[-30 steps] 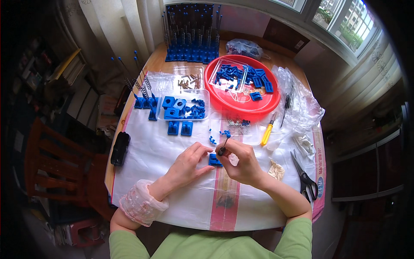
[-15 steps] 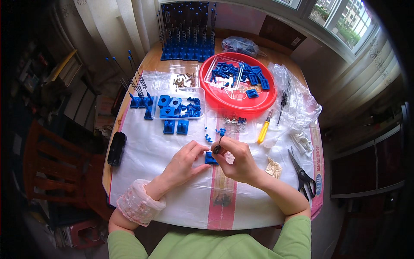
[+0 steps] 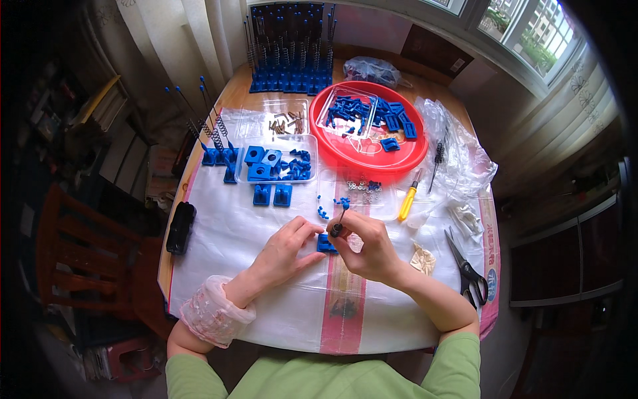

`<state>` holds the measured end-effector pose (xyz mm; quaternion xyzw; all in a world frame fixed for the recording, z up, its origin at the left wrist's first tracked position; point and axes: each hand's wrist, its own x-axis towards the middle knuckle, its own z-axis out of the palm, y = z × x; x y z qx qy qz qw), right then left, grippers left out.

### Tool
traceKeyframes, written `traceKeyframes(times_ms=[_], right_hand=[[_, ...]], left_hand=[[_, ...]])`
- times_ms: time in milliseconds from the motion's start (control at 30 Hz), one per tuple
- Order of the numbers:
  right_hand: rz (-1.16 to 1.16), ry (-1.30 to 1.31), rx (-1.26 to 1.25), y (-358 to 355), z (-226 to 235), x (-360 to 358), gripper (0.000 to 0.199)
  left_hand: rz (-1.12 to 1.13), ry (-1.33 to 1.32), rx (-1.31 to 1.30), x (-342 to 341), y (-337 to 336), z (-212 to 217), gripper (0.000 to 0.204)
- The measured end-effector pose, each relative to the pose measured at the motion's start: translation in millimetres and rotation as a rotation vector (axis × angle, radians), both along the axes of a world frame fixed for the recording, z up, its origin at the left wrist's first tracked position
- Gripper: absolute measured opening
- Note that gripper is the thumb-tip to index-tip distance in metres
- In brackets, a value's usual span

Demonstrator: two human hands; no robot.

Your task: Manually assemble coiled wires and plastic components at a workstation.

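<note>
A small blue plastic block (image 3: 325, 244) lies on the white sheet (image 3: 226, 233) between my hands. My left hand (image 3: 282, 251) rests beside it, fingertips touching its left edge. My right hand (image 3: 367, 244) is closed around a thin dark-handled screwdriver (image 3: 339, 223) held upright over the block. Several tiny blue pieces (image 3: 323, 213) lie just beyond it. Two more blue blocks (image 3: 272, 195) sit further back on the left.
A red round tray (image 3: 412, 156) holds blue parts at the back. Clear boxes (image 3: 274, 158) hold blue blocks and screws. A yellow screwdriver (image 3: 407, 201), scissors (image 3: 468, 269), a black device (image 3: 180, 227) and rows of spring stands (image 3: 289, 63) surround the work spot.
Both hands stay at the blue block; the right hand with the screwdriver has shifted only slightly. The camera view has drifted a little.
</note>
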<state>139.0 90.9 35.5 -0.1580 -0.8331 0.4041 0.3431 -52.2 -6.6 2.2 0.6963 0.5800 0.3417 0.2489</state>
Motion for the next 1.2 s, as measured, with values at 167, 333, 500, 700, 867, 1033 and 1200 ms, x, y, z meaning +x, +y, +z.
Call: traceKeyframes(times_ms=[167,333,500,700,867,1033,1200], right_hand=[[-0.003,-0.002,0.011,0.1,2.1,-0.3,0.020],[-0.004,-0.009,0.011,-0.2,4.2,-0.6,0.020],[0.000,-0.007,0.000,-0.7,3.4,-0.6,0.020],[0.000,-0.013,0.002,-0.1,2.7,-0.8,0.020],[0.000,-0.011,-0.001,0.3,1.6,-0.7,0.020],[-0.004,-0.010,-0.010,-0.3,1.9,-1.0,0.019],[-0.001,-0.005,-0.011,-0.1,1.0,-0.1,0.018]], left_hand=[[-0.003,0.010,-0.010,-0.9,0.4,-0.4,0.041],[-0.018,0.006,-0.004,-2.5,0.0,-3.0,0.042],[-0.023,0.019,-0.003,-3.4,-0.1,-4.1,0.042],[-0.021,0.020,0.004,-3.4,-0.1,-5.5,0.041],[-0.025,0.018,0.009,-3.8,0.3,-6.0,0.040],[-0.022,0.014,0.009,-3.6,-0.1,-7.1,0.040],[-0.003,-0.059,-0.017,-1.4,-1.3,2.7,0.036]])
